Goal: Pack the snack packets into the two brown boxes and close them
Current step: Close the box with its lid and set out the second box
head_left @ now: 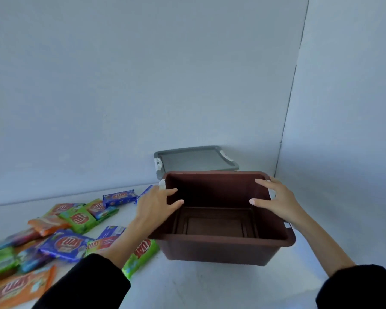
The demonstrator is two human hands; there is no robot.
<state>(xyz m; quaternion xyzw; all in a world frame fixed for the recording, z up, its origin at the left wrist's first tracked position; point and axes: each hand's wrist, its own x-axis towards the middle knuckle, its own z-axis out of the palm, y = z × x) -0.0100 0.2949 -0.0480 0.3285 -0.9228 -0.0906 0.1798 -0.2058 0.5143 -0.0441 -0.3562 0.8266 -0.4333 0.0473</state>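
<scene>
Currently the empty brown rectangular plastic box (pixel 216 250) sits centre right, with the left hand (pixel 158 204) and right hand (pixel 276 199) each clasping a side wall. Pushed left, it could scatter the colourful foil snack packets (pixel 64 244) at lower left; pushed back, it could knock the grey plastic lid (pixel 192 158).

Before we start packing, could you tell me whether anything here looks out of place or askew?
Nothing looks damaged. The snack packets lie in a jumbled, overlapping heap left of the empty brown box, and only one brown box is in view.
</scene>
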